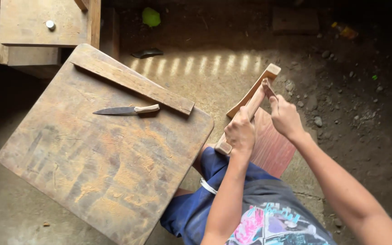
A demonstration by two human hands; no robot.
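Nearest us, our left hand (240, 132) is clenched around the wooden piece (249, 109) — propped on our knee. Just beyond, our right hand (285, 117) pinches its upper part. Well left of our fingers, 1 knife (128, 110) rests on the worn table (100, 168).

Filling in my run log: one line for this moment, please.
left hand: grips wooden piece | right hand: on its upper end | knife: lying on wooden table

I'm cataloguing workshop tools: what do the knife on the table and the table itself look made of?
The knife: dark, dull blade, probably unpolished steel; pale handle, apparently bare wood. The table: unfinished wood, seemingly; worn, stained boards dusted with sawdust.
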